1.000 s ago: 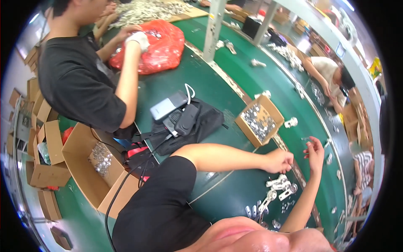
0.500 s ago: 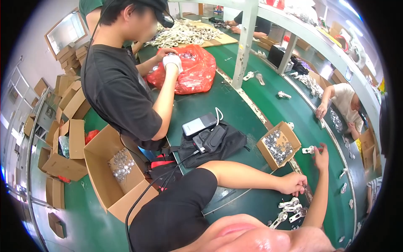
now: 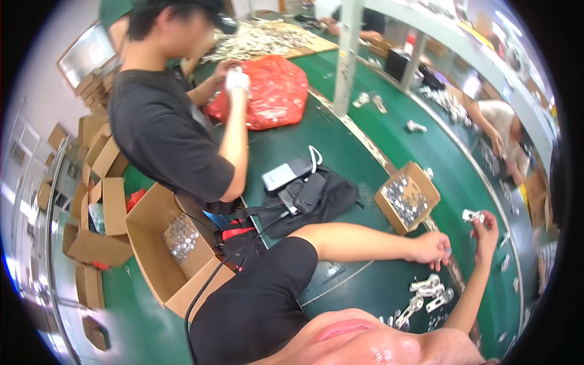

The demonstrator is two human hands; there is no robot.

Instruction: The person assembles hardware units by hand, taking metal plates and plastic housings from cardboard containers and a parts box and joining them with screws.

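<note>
My left hand (image 3: pixel 431 250) is closed, its fingertips pinched on a small grey metal piece (image 3: pixel 448 250) at the edge of the green table. To its right, over the green belt, my right hand (image 3: pixel 485 234) grips a white part with a round metal end (image 3: pixel 471 216) between thumb and fingers. Below my left hand lies a loose group of similar white parts (image 3: pixel 427 286) with round metal ends. Small grey pieces (image 3: pixel 438 320) are scattered beside them, partly cut off by my own body.
A small cardboard box of metal pieces (image 3: pixel 406 201) stands beyond my left hand. Electronic devices (image 3: pixel 304 193) rest on a black bag. A large open carton (image 3: pixel 152 243) is at left. A co-worker (image 3: pixel 164 128) handles things by a red bag (image 3: pixel 277 91); another person (image 3: pixel 502 131) sits across the belt.
My right hand has taken hold of the white part by the belt's edge and moved right with it. My left hand has shifted slightly up and right, still pinched. The whole view has tilted a little.
</note>
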